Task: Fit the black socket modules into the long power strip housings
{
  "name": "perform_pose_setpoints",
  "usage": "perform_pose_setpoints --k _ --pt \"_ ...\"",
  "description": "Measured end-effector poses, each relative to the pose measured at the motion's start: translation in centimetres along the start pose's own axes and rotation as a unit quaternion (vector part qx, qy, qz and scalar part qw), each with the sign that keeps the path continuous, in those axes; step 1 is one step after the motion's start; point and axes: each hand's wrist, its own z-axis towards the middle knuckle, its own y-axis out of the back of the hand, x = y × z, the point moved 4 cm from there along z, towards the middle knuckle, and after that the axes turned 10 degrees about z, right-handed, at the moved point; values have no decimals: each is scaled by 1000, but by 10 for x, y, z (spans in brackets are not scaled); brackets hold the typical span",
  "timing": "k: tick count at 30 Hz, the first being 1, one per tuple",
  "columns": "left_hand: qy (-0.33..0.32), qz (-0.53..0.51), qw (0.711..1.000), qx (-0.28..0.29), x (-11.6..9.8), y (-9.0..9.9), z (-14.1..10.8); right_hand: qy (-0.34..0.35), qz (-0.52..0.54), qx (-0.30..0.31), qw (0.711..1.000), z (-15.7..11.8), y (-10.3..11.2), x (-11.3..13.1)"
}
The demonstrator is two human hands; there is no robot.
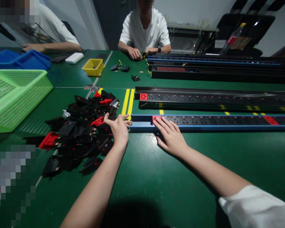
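In front of me lies a long blue rail [204,128] lined with black socket modules [193,120]. At its left stretch an unfilled blue channel shows, bordered by a red socket module [156,119]. My right hand [171,136] rests with outstretched fingers on that red module and the rail's near edge. Fingers apart, my left hand [118,129] is at the rail's left end; whether it touches the end is unclear. Just left of it spreads a heap of loose black socket modules [78,139], with a few red modules [48,140] among them.
A second, black rail [204,106] with sockets lies behind. Further back are more rails [216,76] beside a co-worker's hands [135,53]. A green basket [19,95], blue bins [33,60] and a yellow box [93,67] stand on the left. Another person sits back left.
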Motion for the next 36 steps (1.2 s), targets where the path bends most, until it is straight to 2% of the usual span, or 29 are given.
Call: perform_pose_setpoints --k 10,21,26,31,36 --pt "5 12 1000 0 -1 0 -1 -2 0 1 1000 0 1 1" --pt "-40 56 998 -2 0 -1 -8 -4 -3 2 1000 0 0 1" --pt "-41 80 996 -3 1 1 -6 -5 -8 6 1000 0 0 1" --pt "-86 109 990 -31 -4 7 -9 -6 -9 8 1000 0 0 0" --pt "-164 164 967 -105 -10 17 -10 -6 -5 9 1000 0 1 0"
